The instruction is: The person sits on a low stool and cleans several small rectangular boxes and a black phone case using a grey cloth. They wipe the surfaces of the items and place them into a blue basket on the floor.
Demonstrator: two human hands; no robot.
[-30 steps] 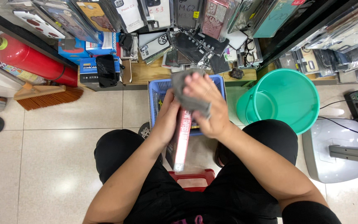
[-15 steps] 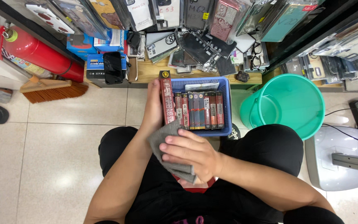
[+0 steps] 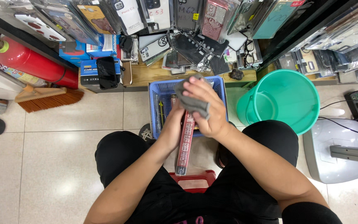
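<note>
Right hand (image 3: 207, 108): gripped grey cloth (image 3: 192, 101), had moved up from lap to box top.
Left hand (image 3: 174, 124): held long red box (image 3: 185, 143), unchanged, over blue basket (image 3: 155, 108).

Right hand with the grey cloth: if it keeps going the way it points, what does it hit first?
The right hand points forward and slightly left; first would likely be the blue basket rim, then the wooden shelf behind. Depth is unclear.

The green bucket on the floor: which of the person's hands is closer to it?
Right. The right hand, pressing a grey cloth on the red box, is on the side towards the green bucket. The left hand holds the box on the far side.
</note>
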